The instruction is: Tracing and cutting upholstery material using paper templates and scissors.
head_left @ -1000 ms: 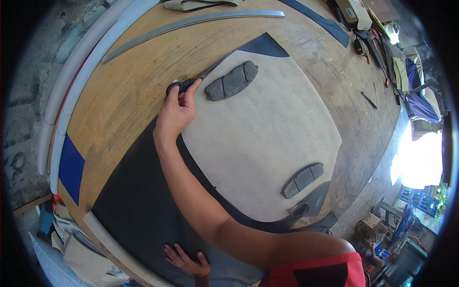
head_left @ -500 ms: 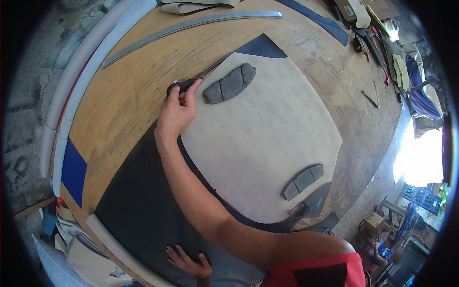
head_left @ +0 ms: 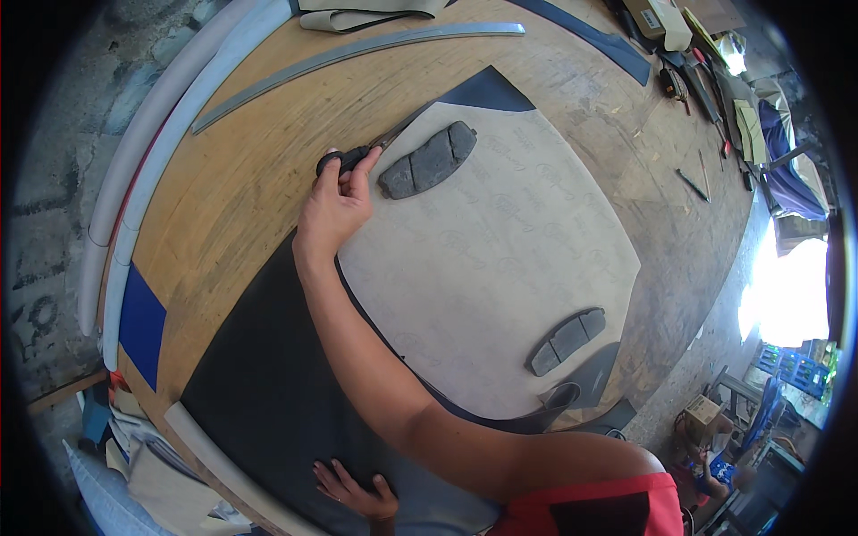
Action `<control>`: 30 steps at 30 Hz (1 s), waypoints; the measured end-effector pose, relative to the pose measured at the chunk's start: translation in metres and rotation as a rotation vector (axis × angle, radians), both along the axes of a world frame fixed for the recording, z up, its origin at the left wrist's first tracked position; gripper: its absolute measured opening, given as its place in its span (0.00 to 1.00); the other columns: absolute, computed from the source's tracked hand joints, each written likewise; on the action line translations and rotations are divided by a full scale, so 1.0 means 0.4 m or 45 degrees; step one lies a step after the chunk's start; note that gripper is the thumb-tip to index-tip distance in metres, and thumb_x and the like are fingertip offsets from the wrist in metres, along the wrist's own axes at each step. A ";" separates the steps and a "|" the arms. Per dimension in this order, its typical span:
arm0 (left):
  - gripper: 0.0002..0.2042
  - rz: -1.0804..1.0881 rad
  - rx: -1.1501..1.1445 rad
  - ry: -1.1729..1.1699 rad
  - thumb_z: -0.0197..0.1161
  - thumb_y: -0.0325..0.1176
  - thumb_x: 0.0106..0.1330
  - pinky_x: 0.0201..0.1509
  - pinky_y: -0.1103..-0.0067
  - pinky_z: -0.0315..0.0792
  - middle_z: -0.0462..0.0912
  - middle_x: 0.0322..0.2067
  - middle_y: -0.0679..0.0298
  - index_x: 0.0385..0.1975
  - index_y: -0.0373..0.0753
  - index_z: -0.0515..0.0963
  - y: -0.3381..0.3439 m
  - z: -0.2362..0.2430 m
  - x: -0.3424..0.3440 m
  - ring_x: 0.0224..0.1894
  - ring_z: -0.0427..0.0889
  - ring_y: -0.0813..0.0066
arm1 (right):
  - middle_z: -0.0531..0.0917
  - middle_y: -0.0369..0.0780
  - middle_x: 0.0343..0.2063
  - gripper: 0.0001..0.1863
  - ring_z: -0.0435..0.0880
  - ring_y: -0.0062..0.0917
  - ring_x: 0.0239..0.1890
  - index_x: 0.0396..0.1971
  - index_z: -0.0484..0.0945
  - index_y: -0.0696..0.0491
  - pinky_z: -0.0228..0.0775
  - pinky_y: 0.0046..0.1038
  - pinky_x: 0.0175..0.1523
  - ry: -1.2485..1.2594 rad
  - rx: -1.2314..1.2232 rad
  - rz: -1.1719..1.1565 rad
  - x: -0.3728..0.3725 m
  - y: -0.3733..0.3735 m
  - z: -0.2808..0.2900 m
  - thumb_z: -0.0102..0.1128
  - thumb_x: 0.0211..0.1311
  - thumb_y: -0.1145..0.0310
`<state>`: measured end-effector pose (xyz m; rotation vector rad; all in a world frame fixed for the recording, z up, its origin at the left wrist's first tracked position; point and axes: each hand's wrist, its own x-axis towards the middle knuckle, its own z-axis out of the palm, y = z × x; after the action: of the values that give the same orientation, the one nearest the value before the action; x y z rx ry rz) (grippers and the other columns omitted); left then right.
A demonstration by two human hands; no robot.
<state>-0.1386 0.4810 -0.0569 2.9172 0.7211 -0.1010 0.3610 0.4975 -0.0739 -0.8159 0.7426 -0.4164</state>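
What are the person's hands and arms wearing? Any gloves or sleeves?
No gloves: the left hand and right hand are bare. The left seems to have a thin ring. The right arm has no sleeve, right up to some red clothing with a black panel.

Faint lettering [head_left: 515,211] repeats across the pale sheet [head_left: 465,286], unreadable

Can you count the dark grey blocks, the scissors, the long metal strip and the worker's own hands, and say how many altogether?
Dark grey blocks: 2 (upper block, lower block)
Scissors: 1
Long metal strip: 1
Hands: 2 (left hand, right hand)
Total: 6
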 end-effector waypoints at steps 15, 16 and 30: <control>0.37 0.016 -0.003 -0.007 0.43 0.57 0.76 0.78 0.44 0.41 0.55 0.77 0.41 0.76 0.35 0.59 0.003 0.000 0.001 0.79 0.53 0.39 | 0.68 0.29 0.22 0.35 0.63 0.11 0.23 0.76 0.58 0.60 0.58 0.13 0.28 0.010 0.045 0.020 0.002 0.004 -0.009 0.60 0.73 0.75; 0.37 0.017 -0.007 -0.014 0.44 0.56 0.76 0.78 0.44 0.41 0.55 0.77 0.41 0.76 0.35 0.59 0.003 0.002 0.001 0.79 0.53 0.39 | 0.68 0.29 0.22 0.35 0.63 0.11 0.23 0.76 0.58 0.60 0.58 0.13 0.28 0.004 0.058 0.019 0.001 0.005 -0.009 0.60 0.73 0.75; 0.37 0.064 -0.053 -0.039 0.47 0.54 0.74 0.78 0.42 0.37 0.48 0.80 0.47 0.77 0.38 0.57 -0.018 -0.001 -0.017 0.81 0.46 0.43 | 0.77 0.33 0.27 0.35 0.66 0.11 0.21 0.77 0.62 0.46 0.52 0.15 0.22 0.098 0.595 0.342 -0.138 -0.157 0.170 0.62 0.73 0.65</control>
<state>-0.1453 0.4736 -0.0572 2.8530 0.7774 -0.0651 0.3059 0.4349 -0.0057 -0.4811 0.7505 0.0344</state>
